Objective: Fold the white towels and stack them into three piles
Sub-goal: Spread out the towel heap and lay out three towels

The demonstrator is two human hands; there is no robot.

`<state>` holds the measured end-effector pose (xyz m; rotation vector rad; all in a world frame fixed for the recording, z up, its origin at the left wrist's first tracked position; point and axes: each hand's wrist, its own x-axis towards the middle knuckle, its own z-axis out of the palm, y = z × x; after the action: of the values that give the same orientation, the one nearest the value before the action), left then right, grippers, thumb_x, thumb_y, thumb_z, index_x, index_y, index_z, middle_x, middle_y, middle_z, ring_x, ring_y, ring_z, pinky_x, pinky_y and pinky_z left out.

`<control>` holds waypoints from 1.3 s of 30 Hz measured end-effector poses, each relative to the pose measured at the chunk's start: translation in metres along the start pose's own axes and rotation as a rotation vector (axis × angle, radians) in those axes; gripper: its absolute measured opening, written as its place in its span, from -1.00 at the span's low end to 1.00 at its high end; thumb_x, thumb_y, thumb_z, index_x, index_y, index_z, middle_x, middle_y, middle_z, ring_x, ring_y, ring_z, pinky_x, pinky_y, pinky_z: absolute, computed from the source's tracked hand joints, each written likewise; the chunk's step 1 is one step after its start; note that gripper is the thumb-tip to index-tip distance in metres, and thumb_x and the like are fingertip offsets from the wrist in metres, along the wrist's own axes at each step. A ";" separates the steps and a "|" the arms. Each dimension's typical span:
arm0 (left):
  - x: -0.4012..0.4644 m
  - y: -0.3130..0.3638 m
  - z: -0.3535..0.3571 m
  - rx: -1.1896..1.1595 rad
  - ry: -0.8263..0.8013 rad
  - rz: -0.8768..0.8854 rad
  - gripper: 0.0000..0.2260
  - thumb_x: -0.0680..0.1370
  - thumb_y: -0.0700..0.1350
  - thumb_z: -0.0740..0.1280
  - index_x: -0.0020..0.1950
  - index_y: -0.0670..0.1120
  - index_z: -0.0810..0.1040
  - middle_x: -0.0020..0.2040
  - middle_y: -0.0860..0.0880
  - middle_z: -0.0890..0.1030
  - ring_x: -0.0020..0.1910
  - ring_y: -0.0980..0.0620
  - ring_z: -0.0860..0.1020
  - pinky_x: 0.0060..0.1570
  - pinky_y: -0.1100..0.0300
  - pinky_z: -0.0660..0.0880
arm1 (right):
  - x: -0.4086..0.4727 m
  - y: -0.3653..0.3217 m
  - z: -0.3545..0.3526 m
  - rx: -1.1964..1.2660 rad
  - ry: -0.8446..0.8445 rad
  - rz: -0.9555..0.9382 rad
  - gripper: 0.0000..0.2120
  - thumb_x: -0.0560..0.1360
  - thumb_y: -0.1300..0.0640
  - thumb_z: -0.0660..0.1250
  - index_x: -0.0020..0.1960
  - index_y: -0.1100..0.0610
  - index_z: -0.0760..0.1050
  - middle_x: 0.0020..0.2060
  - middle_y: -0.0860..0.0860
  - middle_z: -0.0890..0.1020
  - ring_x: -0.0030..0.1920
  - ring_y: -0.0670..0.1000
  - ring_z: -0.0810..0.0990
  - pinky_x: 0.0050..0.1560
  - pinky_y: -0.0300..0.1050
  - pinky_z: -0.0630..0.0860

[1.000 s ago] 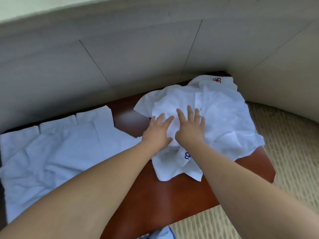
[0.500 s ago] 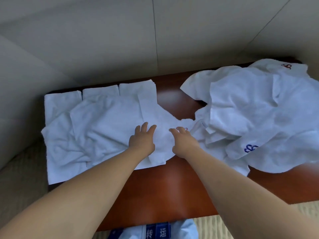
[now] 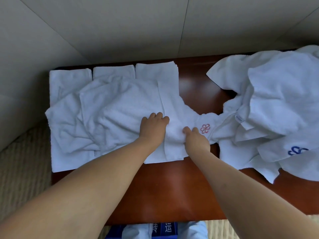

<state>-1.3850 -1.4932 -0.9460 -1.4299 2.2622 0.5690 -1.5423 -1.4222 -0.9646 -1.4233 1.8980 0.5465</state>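
White towels (image 3: 110, 107) cover the reddish wooden table (image 3: 160, 190) beneath both hands; the left hand (image 3: 152, 129) presses curled, the right hand (image 3: 196, 140) pinches cloth. Grey wall panels (image 3: 120, 28) beyond, beige carpet (image 3: 22, 163) leftward.

We see two bare forearms with no sleeves, a left hand (image 3: 152, 129) and right hand (image 3: 196, 139), and light blue trousers (image 3: 196, 230) at the near edge.
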 end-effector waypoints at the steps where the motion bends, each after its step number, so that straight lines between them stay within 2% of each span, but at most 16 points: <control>1: -0.002 -0.002 -0.002 -0.030 0.000 -0.001 -0.57 0.53 -0.32 0.21 0.34 0.02 0.47 0.22 -0.04 0.47 0.20 -0.09 0.43 -0.08 0.08 0.26 | 0.000 -0.002 -0.003 0.009 0.000 -0.005 -0.49 0.57 0.34 0.23 0.45 0.01 0.30 0.18 0.09 0.41 -0.15 0.14 0.52 -0.23 -0.04 0.41; 3: -0.010 -0.006 -0.009 -0.107 0.000 0.000 -0.60 0.54 -0.30 0.22 0.32 0.02 0.49 0.21 -0.04 0.46 0.19 -0.09 0.42 -0.12 0.08 0.27 | -0.006 -0.005 -0.012 0.060 -0.014 -0.006 -0.58 0.59 0.31 0.19 0.40 0.02 0.36 0.15 0.08 0.42 -0.07 0.17 0.56 -0.19 -0.03 0.40; 6: -0.029 -0.012 -0.034 -0.218 0.019 0.019 -0.65 0.52 -0.28 0.24 0.26 0.00 0.51 0.16 -0.02 0.44 0.15 -0.07 0.40 -0.20 0.08 0.37 | -0.024 -0.008 -0.032 0.128 -0.052 -0.045 -0.63 0.63 0.26 0.20 0.41 0.05 0.36 0.22 0.11 0.35 -0.11 0.16 0.53 -0.22 -0.07 0.43; 9: -0.052 -0.016 -0.081 -0.344 0.039 0.014 -0.70 0.52 -0.24 0.23 0.21 0.01 0.52 0.14 0.01 0.43 0.14 -0.06 0.39 -0.12 0.06 0.47 | -0.056 -0.015 -0.064 0.309 -0.033 -0.102 -0.63 0.62 0.17 0.25 0.41 0.08 0.36 0.27 0.12 0.36 -0.06 0.14 0.55 -0.24 -0.11 0.46; 12: -0.076 -0.010 -0.140 -0.442 0.089 0.050 -0.73 0.52 -0.20 0.25 0.18 0.01 0.54 0.07 0.03 0.44 0.05 -0.06 0.46 -0.16 0.13 0.36 | -0.105 -0.022 -0.111 0.598 0.015 -0.162 -0.36 0.46 0.10 0.45 0.47 0.02 0.27 0.29 0.04 0.35 0.05 0.08 0.52 -0.03 -0.01 0.56; 14: -0.091 0.002 -0.183 -0.498 0.112 0.083 -0.72 0.51 -0.18 0.26 0.18 0.03 0.56 0.03 0.06 0.42 -0.02 -0.06 0.50 -0.19 0.15 0.35 | -0.136 -0.028 -0.150 0.725 0.028 -0.235 -0.23 0.35 0.12 0.54 0.48 0.00 0.28 0.24 -0.01 0.46 0.09 0.03 0.55 0.02 0.05 0.63; 16: -0.105 0.019 -0.223 -0.537 0.144 0.105 -0.71 0.50 -0.18 0.28 0.18 0.04 0.57 0.00 0.08 0.42 -0.08 -0.01 0.49 -0.22 0.18 0.35 | -0.159 -0.034 -0.187 0.789 0.054 -0.299 -0.48 0.38 0.21 0.51 0.29 0.03 0.46 -0.04 0.00 0.62 -0.09 -0.01 0.62 -0.10 0.08 0.65; 18: -0.117 0.038 -0.263 -0.576 0.201 0.124 -0.73 0.48 -0.18 0.32 0.15 0.06 0.58 -0.04 0.09 0.42 -0.14 0.05 0.46 -0.26 0.24 0.33 | -0.183 -0.029 -0.222 0.751 0.083 -0.292 -0.82 0.51 0.30 0.41 0.01 0.06 0.50 -0.22 -0.01 0.57 -0.10 -0.02 0.57 0.02 0.06 0.61; 19: -0.124 0.048 -0.282 -0.592 0.222 0.136 -0.74 0.47 -0.17 0.34 0.12 0.07 0.58 -0.05 0.08 0.43 -0.15 0.06 0.45 -0.25 0.24 0.33 | -0.195 -0.021 -0.238 0.772 0.093 -0.268 -0.84 0.55 0.32 0.39 -0.01 0.08 0.51 -0.18 0.00 0.57 -0.02 0.00 0.56 0.14 0.05 0.58; 21: -0.137 0.072 -0.318 -0.592 0.230 0.187 -0.78 0.47 -0.13 0.35 0.07 0.11 0.56 -0.04 0.07 0.45 -0.17 0.10 0.45 -0.24 0.23 0.34 | -0.225 0.003 -0.268 0.878 0.138 -0.263 -0.69 0.53 0.31 0.44 0.22 0.09 0.54 0.06 0.04 0.64 0.11 0.05 0.61 0.19 0.06 0.58; 23: -0.148 0.103 -0.348 -0.590 0.234 0.259 -0.80 0.46 -0.10 0.36 0.04 0.13 0.53 -0.07 0.10 0.44 -0.17 0.13 0.45 -0.22 0.22 0.34 | -0.256 0.031 -0.298 0.832 0.188 -0.255 -0.59 0.53 0.29 0.44 0.35 0.12 0.51 0.15 0.05 0.64 0.09 0.05 0.62 0.10 0.01 0.60; 27: -0.161 0.180 -0.394 -0.645 0.286 0.359 -0.81 0.47 -0.14 0.35 0.05 0.07 0.53 -0.09 0.09 0.44 -0.17 0.17 0.45 -0.16 0.21 0.34 | -0.305 0.099 -0.352 0.602 0.346 -0.179 -0.76 0.51 0.20 0.34 0.17 0.10 0.55 -0.08 0.18 0.68 -0.17 0.07 0.51 -0.19 0.04 0.48; 29: -0.165 0.220 -0.412 -0.666 0.324 0.405 -0.79 0.48 -0.16 0.36 0.10 0.02 0.54 -0.09 0.08 0.42 -0.18 0.18 0.44 -0.13 0.21 0.34 | -0.327 0.139 -0.372 0.529 0.463 -0.130 -0.79 0.48 0.14 0.36 0.12 0.05 0.50 -0.20 0.07 0.65 -0.22 0.09 0.54 -0.21 -0.01 0.46; 34: -0.169 0.313 -0.428 -0.698 0.344 0.490 -0.78 0.52 -0.14 0.33 0.16 -0.01 0.53 0.00 0.02 0.44 -0.16 0.16 0.46 -0.10 0.17 0.37 | -0.352 0.234 -0.395 0.321 0.645 -0.011 -0.82 0.45 0.10 0.31 0.03 0.03 0.41 -0.15 -0.02 0.59 -0.15 0.12 0.59 -0.19 0.01 0.54; 36: -0.163 0.339 -0.413 -0.687 0.303 0.490 -0.78 0.54 -0.12 0.32 0.19 0.00 0.52 0.05 -0.01 0.45 -0.08 0.05 0.53 -0.03 0.13 0.45 | -0.348 0.265 -0.385 0.263 0.652 0.032 -0.73 0.44 0.14 0.26 0.13 -0.01 0.42 -0.01 0.00 0.57 -0.10 0.13 0.58 -0.17 0.03 0.57; 39: -0.148 0.360 -0.365 -0.631 0.172 0.425 -0.73 0.56 -0.10 0.33 0.26 0.03 0.52 0.17 -0.03 0.46 0.02 -0.04 0.57 -0.02 0.12 0.50 | -0.332 0.299 -0.350 0.182 0.469 0.075 -0.42 0.53 0.13 0.27 0.51 -0.13 0.27 0.44 -0.05 0.39 0.28 0.17 0.51 0.05 0.10 0.57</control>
<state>-1.6975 -1.4372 -0.5173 -1.2754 2.6835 1.4471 -1.8690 -1.3520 -0.5063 -1.4518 2.3046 0.0650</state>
